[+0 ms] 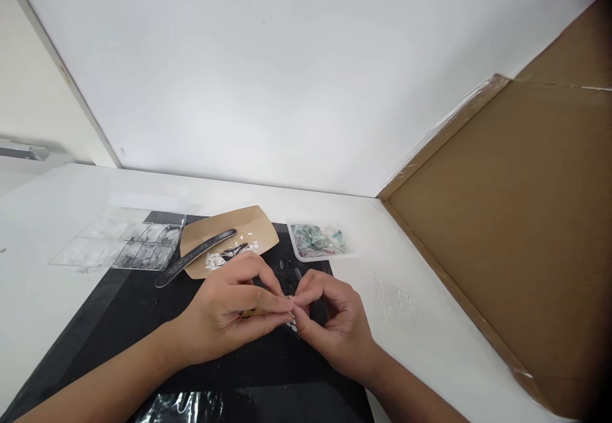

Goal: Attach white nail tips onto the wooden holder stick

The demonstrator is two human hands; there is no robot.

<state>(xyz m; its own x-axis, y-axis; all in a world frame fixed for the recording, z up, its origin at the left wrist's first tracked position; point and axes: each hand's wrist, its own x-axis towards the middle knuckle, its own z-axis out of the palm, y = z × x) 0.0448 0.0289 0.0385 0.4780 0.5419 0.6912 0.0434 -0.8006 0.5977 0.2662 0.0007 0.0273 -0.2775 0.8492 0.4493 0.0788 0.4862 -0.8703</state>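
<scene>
My left hand point(229, 311) and my right hand point(335, 324) meet fingertip to fingertip over a black mat point(143, 308). Both are closed in a pinch on a tiny pale piece point(290, 298) between them, too small to name. The left hand also seems to hold a thin tan stick under its fingers. A few small white nail tips point(291, 326) lie on the mat just below the fingertips.
A brown paper sheet point(253, 225) behind the hands carries a black nail file point(196, 256) and scattered white nail tips point(215, 259). A clear compartment box point(119, 244) lies at the left, a small white tray of coloured bits point(318, 241) at the right. Brown cardboard point(516, 231) leans at the far right.
</scene>
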